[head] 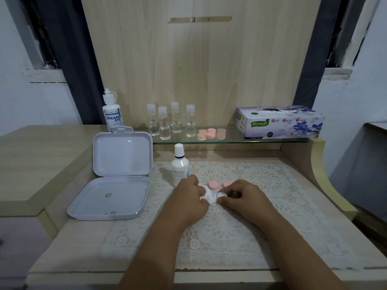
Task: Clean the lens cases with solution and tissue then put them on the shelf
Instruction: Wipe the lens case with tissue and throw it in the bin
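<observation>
Left hand (188, 197) and right hand (240, 195), nearest the viewer, meet on the lace mat (272, 227). The left pinches a white tissue (209, 195); the right's curled fingers pinch a small white lens case (222, 194) touching it. Two pink caps (213, 185) lie just at 12 o'clock; a white solution bottle (180, 164) stands at 11. At 9 o'clock an open grey box (111, 197) holds a few small clear pieces. The glass shelf (230, 140) carries four clear bottles (164, 122), a cluster of pink cases (210, 133), a tissue box (280, 122) and a Dream Eye bottle (112, 114).
</observation>
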Motion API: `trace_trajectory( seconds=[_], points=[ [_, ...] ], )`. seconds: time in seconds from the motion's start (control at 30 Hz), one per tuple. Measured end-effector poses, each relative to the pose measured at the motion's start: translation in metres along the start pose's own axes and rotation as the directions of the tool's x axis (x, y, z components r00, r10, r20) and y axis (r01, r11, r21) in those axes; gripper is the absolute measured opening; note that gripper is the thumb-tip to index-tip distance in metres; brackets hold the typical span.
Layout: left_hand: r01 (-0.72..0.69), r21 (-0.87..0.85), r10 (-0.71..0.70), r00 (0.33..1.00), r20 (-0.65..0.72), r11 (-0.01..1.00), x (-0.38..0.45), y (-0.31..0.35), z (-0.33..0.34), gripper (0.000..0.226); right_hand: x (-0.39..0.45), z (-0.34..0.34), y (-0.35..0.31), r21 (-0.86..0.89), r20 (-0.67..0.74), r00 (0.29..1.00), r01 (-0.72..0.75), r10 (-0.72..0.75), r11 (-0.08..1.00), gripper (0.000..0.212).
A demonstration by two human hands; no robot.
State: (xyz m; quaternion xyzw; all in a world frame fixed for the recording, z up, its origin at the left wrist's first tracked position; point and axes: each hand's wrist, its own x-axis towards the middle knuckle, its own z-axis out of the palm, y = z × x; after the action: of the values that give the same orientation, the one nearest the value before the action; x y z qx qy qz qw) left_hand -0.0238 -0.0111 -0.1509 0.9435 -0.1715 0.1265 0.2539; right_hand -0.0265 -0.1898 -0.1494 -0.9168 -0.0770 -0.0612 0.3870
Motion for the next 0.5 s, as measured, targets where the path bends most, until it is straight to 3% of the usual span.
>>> trace_trajectory(
  seconds=[0.1, 0.23, 0.4, 0.5],
  points=[
    [0.020, -0.037, -0.017, 0.998, 0.058, 0.999, -0.0016, 0.0010, 0.0006, 0.025, 0.0000, -0.0003, 0.0005, -0.017, -0.001, 1.000, 0.002, -0.002, 1.000, 0.019],
    [0.116, -0.124, -0.117, 0.993, -0.003, 0.985, -0.0005, 0.0073, 0.0014, 0.042, 0.0003, 0.0001, 0.0020, -0.030, -0.001, 1.000, 0.005, -0.005, 1.000, 0.019],
    [0.054, -0.120, -0.067, 0.992, -0.104, 0.991, -0.0004, 0.0078, -0.0013, 0.015, -0.0003, -0.0004, 0.0015, -0.029, -0.001, 1.000, 0.012, -0.012, 1.000, 0.020],
    [0.027, -0.143, -0.034, 0.998, -0.045, 0.989, -0.0009, 0.0054, -0.0013, 0.008, -0.0005, -0.0011, 0.0011, -0.026, -0.005, 1.000, 0.020, -0.020, 0.999, 0.019]
  ],
)
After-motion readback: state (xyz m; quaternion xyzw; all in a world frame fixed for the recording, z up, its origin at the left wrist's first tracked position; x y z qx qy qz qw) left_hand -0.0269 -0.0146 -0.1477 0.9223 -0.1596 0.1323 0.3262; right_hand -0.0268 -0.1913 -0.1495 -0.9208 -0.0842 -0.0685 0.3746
